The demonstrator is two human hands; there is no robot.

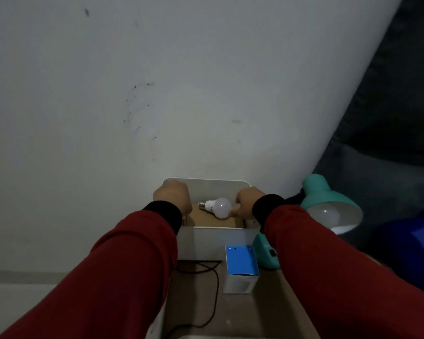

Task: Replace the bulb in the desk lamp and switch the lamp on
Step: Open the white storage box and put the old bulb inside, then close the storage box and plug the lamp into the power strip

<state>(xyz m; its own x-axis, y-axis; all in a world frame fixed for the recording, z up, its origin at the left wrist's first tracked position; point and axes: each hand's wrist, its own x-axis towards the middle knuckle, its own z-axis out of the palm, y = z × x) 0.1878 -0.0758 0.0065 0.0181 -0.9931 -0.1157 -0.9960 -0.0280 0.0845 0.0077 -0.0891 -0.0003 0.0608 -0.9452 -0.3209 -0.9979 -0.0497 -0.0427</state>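
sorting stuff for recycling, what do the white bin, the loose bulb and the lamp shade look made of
White bin: looks like matte plastic, with thin smooth walls and rounded corners.
Loose bulb: frosted, translucent dome, plastic or glass, on a shiny metal screw base.
Lamp shade: smooth teal outside, white inside; painted metal or plastic, hard to tell.

Left sleeve [103, 272]: dark red, long, loosely creased | Right sleeve [328, 272]: matched it | Cuffs: black ribbed bands [165, 214] at both wrists | Hands: left hand [173, 196] and right hand [249, 201] were bare, without rings or a watch
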